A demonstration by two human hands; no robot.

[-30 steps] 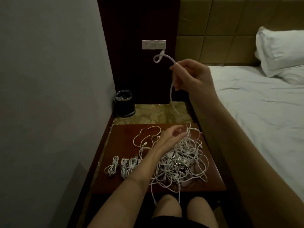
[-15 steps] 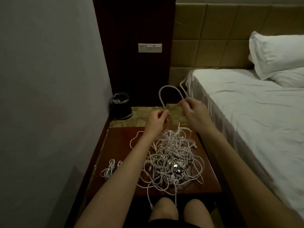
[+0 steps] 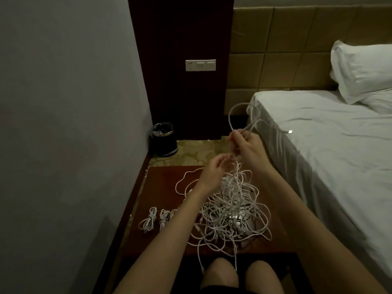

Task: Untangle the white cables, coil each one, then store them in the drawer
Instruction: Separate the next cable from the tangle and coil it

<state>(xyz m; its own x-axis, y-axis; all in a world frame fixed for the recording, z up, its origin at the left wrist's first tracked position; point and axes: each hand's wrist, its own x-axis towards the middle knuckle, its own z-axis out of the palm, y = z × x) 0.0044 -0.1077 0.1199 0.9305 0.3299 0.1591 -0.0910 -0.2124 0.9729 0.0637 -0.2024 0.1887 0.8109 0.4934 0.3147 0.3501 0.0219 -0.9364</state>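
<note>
You have one view only, a wide-angle camera on your head, looking forward and steeply down. It sits close above the dark red wooden bedside table [image 3: 161,187], whose top fills the near centre. Your knees show at the bottom edge and both forearms reach in from below. The grey wall [image 3: 63,124] takes the left side, the white-sheeted bed [image 3: 328,155] the right, the padded tan headboard [image 3: 286,49] the far right. Straight lines bend toward the edges.

My right hand [image 3: 247,145] now grips the cable loop [image 3: 234,115] alone, its plug end [image 3: 290,131] flung right onto the bed [image 3: 331,158]; my left hand [image 3: 214,168] drops lower, nearer the tangle [image 3: 231,209].
</note>
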